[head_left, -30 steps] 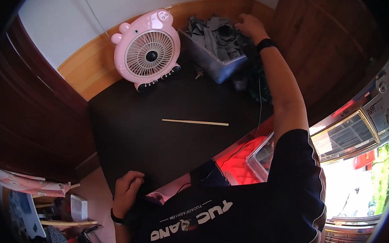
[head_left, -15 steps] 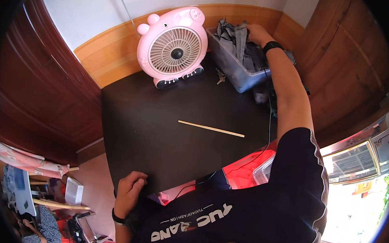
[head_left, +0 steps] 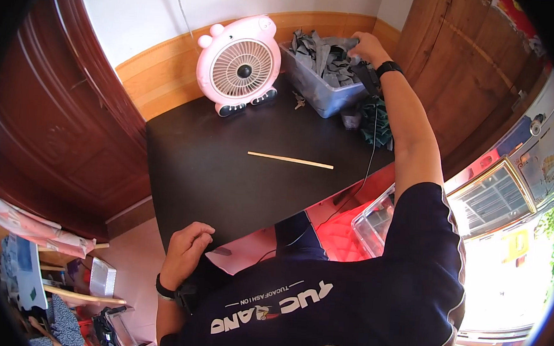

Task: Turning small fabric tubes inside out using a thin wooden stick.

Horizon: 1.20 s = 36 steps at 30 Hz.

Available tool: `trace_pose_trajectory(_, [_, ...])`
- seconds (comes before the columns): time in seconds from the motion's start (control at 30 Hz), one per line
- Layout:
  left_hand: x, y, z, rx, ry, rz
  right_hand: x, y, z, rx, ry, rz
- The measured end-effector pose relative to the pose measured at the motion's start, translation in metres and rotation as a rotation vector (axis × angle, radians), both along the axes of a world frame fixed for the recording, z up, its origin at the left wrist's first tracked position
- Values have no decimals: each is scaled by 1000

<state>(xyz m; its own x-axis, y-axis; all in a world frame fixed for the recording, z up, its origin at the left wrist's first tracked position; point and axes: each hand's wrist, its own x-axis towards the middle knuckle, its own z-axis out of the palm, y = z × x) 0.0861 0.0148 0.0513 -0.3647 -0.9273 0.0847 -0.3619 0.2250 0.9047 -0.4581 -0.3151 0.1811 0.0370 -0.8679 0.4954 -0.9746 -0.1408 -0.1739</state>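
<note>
My right hand (head_left: 368, 49) reaches to the back right, fingers closed on a grey fabric strip (head_left: 344, 42) at the rim of a clear plastic bin (head_left: 323, 100). Several grey strips (head_left: 325, 58) fill the bin in a loose heap. My left hand (head_left: 189, 244) rests at the near left edge of the black table (head_left: 213, 182), its fingers curled together with nothing visible in them. A thin wooden stick (head_left: 290, 160) lies across the middle of the table, apart from both hands.
A pink pig-shaped fan (head_left: 237, 69) stands at the back, left of the bin. Small keys (head_left: 299, 101) lie beside the bin. Dark green pleated material (head_left: 375, 122) and a cable (head_left: 367, 172) are at the right edge. A clear plastic container (head_left: 372, 226) sits below the table's right edge.
The view has shifted, so the table things appear a little displaced. My right hand now has a grey fabric strip drawn toward the bin's right side. My left hand stays at the table edge.
</note>
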Motion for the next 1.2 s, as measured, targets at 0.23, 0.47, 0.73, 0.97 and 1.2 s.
trace_pose_trajectory(0.23, [14, -10, -4, -93, 185, 105, 87, 81, 36, 148, -1026, 372])
trace_pose_trajectory(0.47, [-40, -91, 41, -381, 371, 11, 240, 166, -10, 560, -1125, 861])
trace_pose_trajectory(0.73, [-44, -100, 2, 155, 785, 90, 322, 193, -74, 683, -1195, 734])
trace_pose_trajectory(0.97, [-30, -86, -47, 107, 730, 205, 351, 222, -151, 860, -1056, 662])
trace_pose_trajectory(1.2, [-24, -64, -43, 226, 719, 134, 354, 236, -165, 890, -1386, 584])
